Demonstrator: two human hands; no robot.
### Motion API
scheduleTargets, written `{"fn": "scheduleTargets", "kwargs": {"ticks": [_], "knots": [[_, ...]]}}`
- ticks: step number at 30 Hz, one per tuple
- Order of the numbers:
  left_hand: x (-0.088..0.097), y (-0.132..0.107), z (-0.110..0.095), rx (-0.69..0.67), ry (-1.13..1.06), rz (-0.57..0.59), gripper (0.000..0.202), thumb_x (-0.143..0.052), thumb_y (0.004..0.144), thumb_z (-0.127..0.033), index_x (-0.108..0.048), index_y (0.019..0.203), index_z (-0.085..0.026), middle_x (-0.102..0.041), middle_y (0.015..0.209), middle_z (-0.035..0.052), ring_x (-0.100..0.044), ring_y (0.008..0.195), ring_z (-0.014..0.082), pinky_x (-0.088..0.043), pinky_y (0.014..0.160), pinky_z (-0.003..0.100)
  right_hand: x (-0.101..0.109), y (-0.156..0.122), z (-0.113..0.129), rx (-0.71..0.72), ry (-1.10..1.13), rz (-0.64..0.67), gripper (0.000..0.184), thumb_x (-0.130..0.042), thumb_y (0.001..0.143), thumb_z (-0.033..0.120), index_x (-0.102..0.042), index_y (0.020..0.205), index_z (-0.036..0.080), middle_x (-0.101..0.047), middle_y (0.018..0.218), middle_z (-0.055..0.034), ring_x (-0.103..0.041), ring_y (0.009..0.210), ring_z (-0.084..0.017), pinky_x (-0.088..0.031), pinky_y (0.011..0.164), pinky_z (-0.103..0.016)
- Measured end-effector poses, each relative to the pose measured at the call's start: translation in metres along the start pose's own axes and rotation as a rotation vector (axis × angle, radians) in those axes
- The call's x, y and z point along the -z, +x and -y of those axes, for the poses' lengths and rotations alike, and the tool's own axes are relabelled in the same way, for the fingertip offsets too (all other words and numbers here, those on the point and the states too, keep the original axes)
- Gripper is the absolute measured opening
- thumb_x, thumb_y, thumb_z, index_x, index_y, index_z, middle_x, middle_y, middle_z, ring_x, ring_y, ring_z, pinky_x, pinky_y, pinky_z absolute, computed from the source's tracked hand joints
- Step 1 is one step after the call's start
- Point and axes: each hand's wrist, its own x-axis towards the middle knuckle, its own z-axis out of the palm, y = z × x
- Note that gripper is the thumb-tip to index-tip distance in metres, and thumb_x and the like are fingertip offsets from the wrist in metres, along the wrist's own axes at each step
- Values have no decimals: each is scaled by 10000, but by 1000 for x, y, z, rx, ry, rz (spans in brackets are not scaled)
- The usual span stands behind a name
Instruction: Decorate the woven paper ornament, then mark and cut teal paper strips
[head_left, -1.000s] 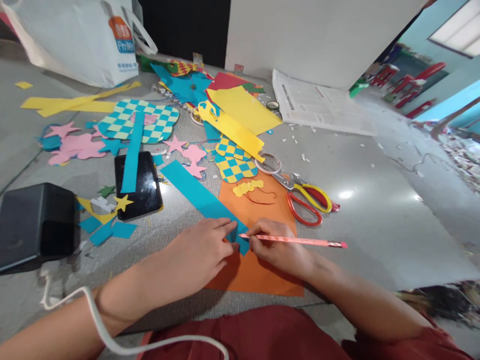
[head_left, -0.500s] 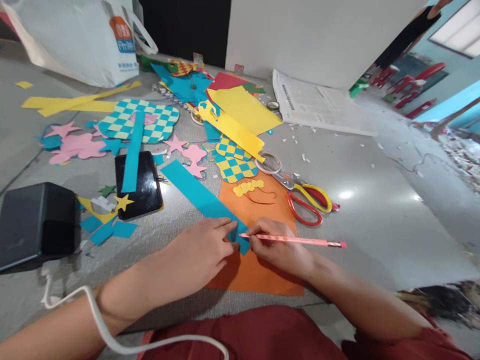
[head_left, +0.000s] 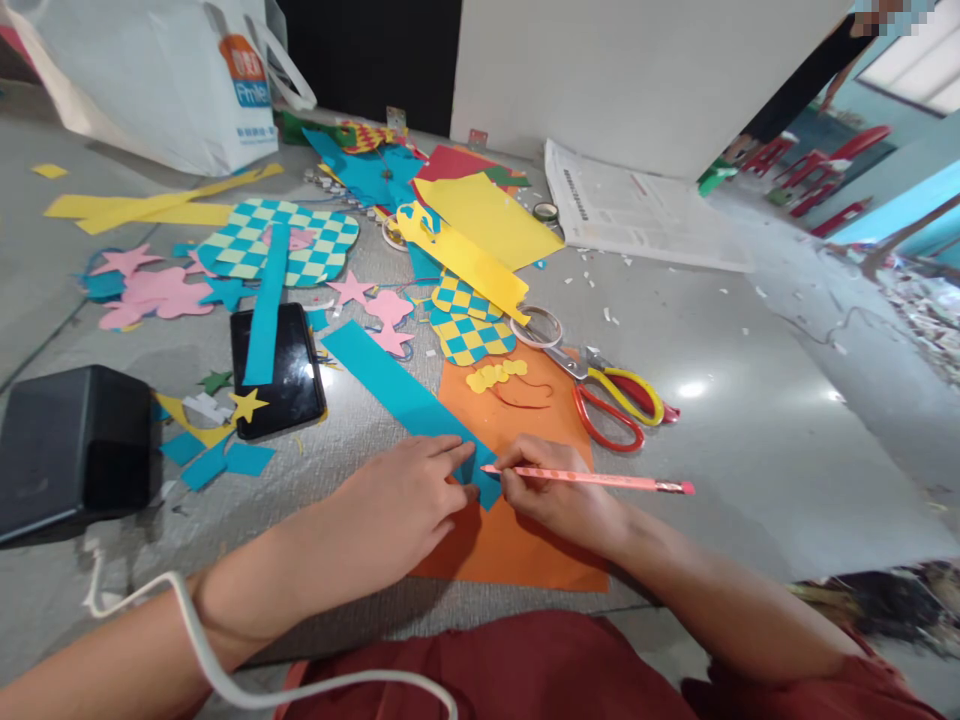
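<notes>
A long blue paper strip [head_left: 397,383] lies slanted, its near end on a sheet of orange paper [head_left: 555,545]. My left hand [head_left: 397,500] rests on that near end with its fingers apart, pressing the strip down; a small darker patch shows under the fingertips and I cannot make out what it is. Closed around a pink pencil [head_left: 600,479], my right hand [head_left: 559,490] holds its tip against the strip beside the left fingers. Small yellow scalloped paper pieces [head_left: 495,376] sit higher on the orange sheet. Scissors [head_left: 619,400] with red and yellow handles lie just beyond my right hand.
Left stand a black box [head_left: 75,450] and a phone [head_left: 289,385] under another blue strip [head_left: 266,310]. Checkered woven paper [head_left: 322,240], pink cutouts [head_left: 157,295], yellow paper [head_left: 495,215], newspaper [head_left: 637,215] and a white bag [head_left: 165,90] lie farther back. A white cable [head_left: 199,640] crosses my left forearm.
The pencil tip has shifted very slightly to the right on the blue strip. My left hand stays in place, and the things around have not moved.
</notes>
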Motion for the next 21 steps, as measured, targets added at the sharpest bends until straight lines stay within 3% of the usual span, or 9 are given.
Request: {"fn": "scheduleTargets", "kwargs": {"ticks": [8,21], "knots": [[-1,-1,0,-7,-14,-32,107,-676,923,-178,-747,843,-172,-711,1306,177,-648,1263,344,-547,1038,511,0,1,-2,-27,76,-8,128,-570,899,153,-637,800,197,-650,658,23,-562,555,-100,-405,517,-201],[-2,-1,1,0,-42,-43,151,-629,949,-181,-754,864,-181,-709,1306,169,-637,1279,333,-514,1070,512,0,1,1,7,22,9,136,-578,899,113,-661,825,192,-657,676,25,-559,563,-97,-398,553,-216]]}}
